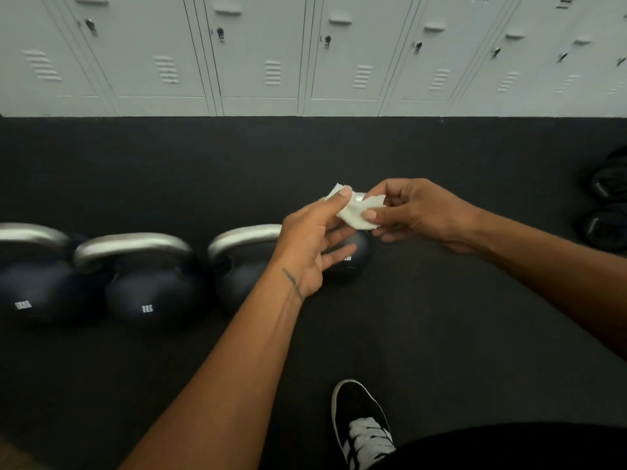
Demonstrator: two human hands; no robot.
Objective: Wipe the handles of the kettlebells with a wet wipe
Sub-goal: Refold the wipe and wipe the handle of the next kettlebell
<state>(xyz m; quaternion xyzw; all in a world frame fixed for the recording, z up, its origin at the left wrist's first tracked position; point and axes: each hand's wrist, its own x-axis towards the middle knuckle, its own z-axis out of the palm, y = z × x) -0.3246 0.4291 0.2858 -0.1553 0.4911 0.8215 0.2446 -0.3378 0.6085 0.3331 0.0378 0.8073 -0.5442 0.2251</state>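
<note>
Several dark kettlebells with silver handles stand in a row on the black floor: one at the far left (30, 286), one marked 8KG (149, 293), a third (237, 266) and a smaller fourth (349, 259) partly hidden behind my left hand. A small white wet wipe (356, 212) hangs above the fourth kettlebell. My left hand (315, 239) pinches its left edge between thumb and forefinger. My right hand (414, 212) pinches its right edge. Both hands are above the kettlebells and touch none of them.
White metal lockers (258, 56) line the far wall. Dark objects (607, 212) lie on the floor at the right edge. My black and white shoe (363, 425) stands at the bottom, on the rubber floor (441, 317).
</note>
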